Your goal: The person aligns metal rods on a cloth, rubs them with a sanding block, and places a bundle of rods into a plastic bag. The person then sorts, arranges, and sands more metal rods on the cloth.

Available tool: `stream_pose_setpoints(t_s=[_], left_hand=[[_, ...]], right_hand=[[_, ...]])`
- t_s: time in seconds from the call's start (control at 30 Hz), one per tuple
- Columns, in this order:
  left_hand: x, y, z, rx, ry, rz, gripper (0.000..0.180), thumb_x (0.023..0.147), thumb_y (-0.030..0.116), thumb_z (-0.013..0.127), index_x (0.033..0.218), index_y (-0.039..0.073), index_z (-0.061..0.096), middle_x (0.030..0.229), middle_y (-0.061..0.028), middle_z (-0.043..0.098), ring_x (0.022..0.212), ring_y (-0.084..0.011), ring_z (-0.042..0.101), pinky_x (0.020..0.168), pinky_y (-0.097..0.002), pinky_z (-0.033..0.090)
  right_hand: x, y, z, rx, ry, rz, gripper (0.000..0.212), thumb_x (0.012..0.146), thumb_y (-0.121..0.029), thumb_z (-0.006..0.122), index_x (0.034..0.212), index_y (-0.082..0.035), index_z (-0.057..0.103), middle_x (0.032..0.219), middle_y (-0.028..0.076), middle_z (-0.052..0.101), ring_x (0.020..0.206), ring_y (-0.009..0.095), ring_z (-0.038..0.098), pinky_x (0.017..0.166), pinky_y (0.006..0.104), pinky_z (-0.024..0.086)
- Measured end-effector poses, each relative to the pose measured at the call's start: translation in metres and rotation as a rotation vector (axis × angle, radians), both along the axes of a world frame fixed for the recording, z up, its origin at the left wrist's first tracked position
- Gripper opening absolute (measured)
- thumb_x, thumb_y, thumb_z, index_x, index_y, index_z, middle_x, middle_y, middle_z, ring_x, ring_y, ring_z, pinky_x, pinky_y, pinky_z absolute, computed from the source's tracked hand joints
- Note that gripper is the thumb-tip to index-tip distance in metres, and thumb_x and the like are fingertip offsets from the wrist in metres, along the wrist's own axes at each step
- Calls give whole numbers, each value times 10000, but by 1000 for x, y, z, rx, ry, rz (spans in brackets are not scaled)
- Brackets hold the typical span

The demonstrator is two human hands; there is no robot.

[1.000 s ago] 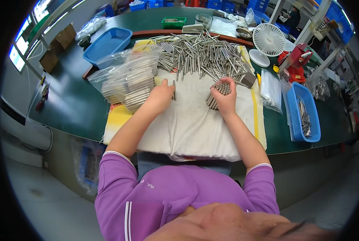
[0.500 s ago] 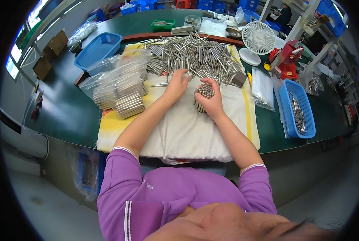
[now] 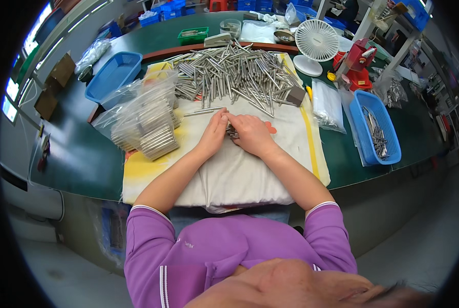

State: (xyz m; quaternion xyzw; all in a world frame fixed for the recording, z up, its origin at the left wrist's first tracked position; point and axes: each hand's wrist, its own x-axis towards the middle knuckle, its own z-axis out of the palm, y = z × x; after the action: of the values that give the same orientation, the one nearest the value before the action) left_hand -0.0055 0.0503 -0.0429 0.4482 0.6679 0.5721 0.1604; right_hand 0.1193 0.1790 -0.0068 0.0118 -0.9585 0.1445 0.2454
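The grip of the bare right hand (image 3: 251, 132) was closed on a mostly hidden bundle of slim silver metal rods (image 3: 232, 132), nearer the person than the loose silver rod heap (image 3: 234, 72); the bare left hand (image 3: 214, 134) rested alongside, its finger closure unclear. The bundle was likely stiff, weighty and slippery, best encircled mid-length with its ends braced. Near-left of the heap lay clear plastic-bagged silver rods (image 3: 150, 131).

Showing a curved green bench (image 3: 75, 169) above a grey floor (image 3: 81, 272), glowing through bright windows (image 3: 10, 110) at far left, and revealing pale posts (image 3: 402, 50) at upper right.
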Motion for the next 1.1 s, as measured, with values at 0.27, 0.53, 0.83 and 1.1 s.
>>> stream_pose_setpoints(t_s=[0.27,0.53,0.83,1.1], left_hand=[[-13,-12,1,-71,237,25,476,1058,188,423,1491,-2,367,1416,-197,522,1349,-313,469,1140,-378,340],[-7,-13,1,-117,563,-22,482,993,153,489,1442,-13,427,1476,-219,452,1403,-387,379,1172,-442,294],[55,-62,18,-323,707,-182,597,953,284,583,1441,-23,427,1553,-224,332,1471,-425,245,1200,-550,202],[61,-61,22,-313,709,-124,608,956,233,569,1466,-34,373,1571,-251,283,1477,-452,211,1209,-532,193]], right_hand=[[6,2,2,-14,-182,-63,773,873,-527,645,1490,-122,416,1487,143,466,1408,356,378,1170,545,238],[44,-4,-9,4,-292,-146,823,889,-590,590,1520,-105,383,1600,162,300,1496,407,192,1202,599,90],[110,-52,2,85,-462,-42,928,882,-577,603,1566,-61,248,1627,198,202,1512,413,131,1210,584,77],[104,-46,0,64,-387,-58,903,903,-606,561,1556,-50,279,1615,211,234,1509,426,135,1206,593,71]])
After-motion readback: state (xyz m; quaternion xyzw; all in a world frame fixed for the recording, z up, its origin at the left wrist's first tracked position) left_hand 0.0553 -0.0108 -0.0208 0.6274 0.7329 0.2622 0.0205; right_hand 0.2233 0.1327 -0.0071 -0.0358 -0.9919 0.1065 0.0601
